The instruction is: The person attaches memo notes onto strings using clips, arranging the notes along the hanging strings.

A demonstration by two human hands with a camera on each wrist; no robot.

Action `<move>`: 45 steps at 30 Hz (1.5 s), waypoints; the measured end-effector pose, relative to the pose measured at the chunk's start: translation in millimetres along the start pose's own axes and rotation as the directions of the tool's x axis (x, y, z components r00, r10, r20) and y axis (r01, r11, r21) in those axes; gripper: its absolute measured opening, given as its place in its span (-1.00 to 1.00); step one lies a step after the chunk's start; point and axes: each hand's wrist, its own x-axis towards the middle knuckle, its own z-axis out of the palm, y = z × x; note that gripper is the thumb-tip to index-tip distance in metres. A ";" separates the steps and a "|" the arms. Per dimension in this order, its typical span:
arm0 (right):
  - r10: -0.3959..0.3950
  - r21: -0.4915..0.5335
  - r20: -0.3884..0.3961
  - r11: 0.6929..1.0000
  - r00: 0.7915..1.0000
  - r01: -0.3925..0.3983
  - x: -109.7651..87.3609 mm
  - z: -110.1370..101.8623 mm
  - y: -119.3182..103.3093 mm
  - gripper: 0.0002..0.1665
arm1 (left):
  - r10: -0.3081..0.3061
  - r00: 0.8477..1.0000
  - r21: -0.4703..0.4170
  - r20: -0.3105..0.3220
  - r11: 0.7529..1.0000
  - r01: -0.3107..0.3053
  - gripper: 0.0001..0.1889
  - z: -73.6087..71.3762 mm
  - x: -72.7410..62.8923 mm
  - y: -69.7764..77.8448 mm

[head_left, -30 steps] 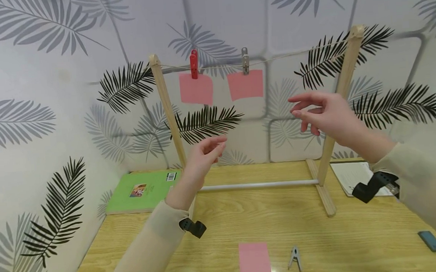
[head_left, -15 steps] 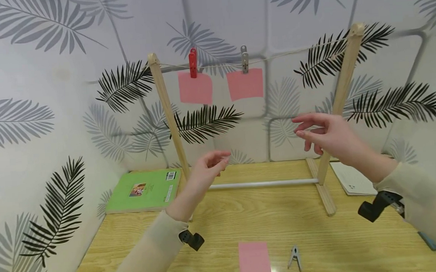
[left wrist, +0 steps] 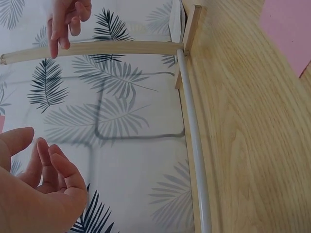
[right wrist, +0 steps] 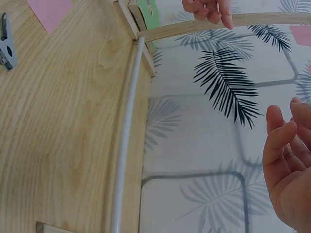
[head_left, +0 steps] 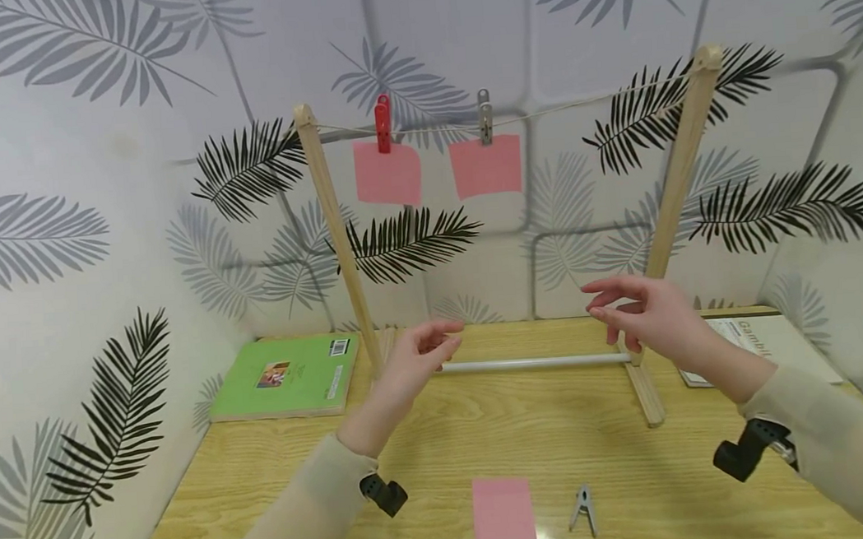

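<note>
My left hand (head_left: 418,359) hovers in front of the rack's left post, fingers loosely bent, holding nothing. Over by the right post, my right hand (head_left: 645,316) is likewise bare, with a gap between thumb and fingers. Above them a string (head_left: 548,112) spans the wooden posts. A red clothespin (head_left: 383,126) pins one pink paper (head_left: 389,176) to it, and a grey clothespin (head_left: 485,119) pins a second pink paper (head_left: 488,169). On the table near me lie a flat pink sticky note (head_left: 503,512) and a loose grey clothespin (head_left: 583,511).
A white bar (head_left: 534,364) joins the rack's feet low over the wooden table (head_left: 442,450). At the back left lies a green book (head_left: 282,379); a white notebook (head_left: 770,348) lies behind the right forearm. The patterned wall stands close behind the rack.
Both hands have come down from below the string toward the table, the right one farther. The hanging papers and the things on the table stay put.
</note>
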 end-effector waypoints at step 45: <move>0.022 0.100 0.225 0.994 0.974 -0.045 -43.8 60.8 77.2 -0.51 | -0.082 0.980 0.171 0.183 0.984 0.050 -0.72 16.7 -35.6 -67.3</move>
